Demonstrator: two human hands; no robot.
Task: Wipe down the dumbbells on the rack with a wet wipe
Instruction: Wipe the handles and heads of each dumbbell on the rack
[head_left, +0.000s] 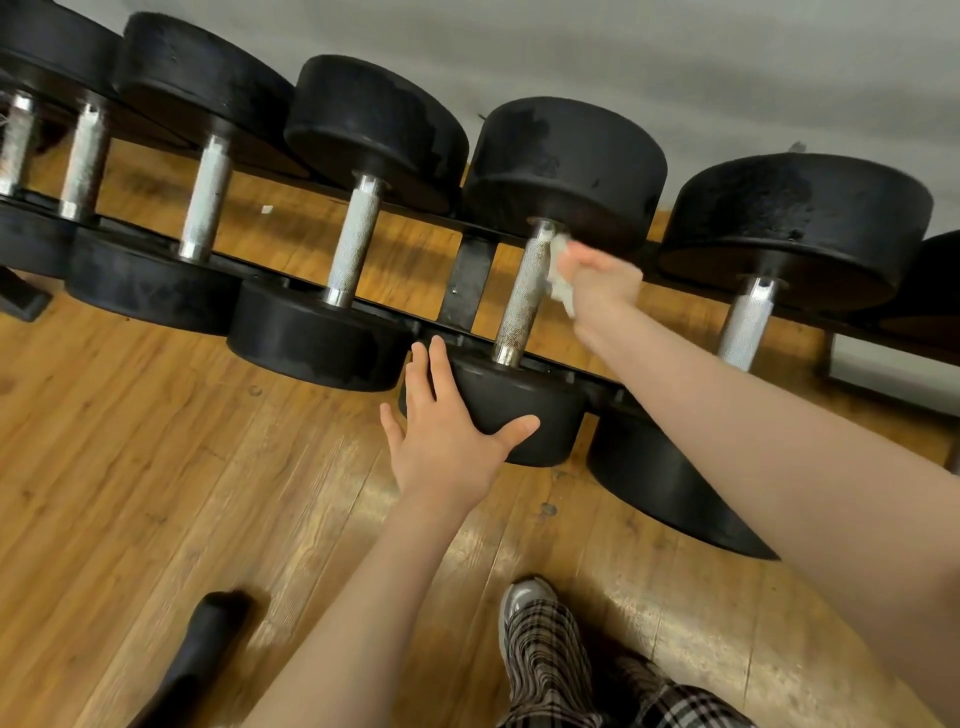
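Pinching the wet wipe (560, 275) in your curled right hand (602, 283) against the dumbbell (524, 291) handle, your left hand (449, 441) lying open with fingers spread over its near black head, dumbbell sitting on the rack (467, 283), wooden floor (156, 467) showing beneath.

Just one head cam here — looks forward and down, close over the dumbbell rack (470, 280) and wood floor (156, 467).
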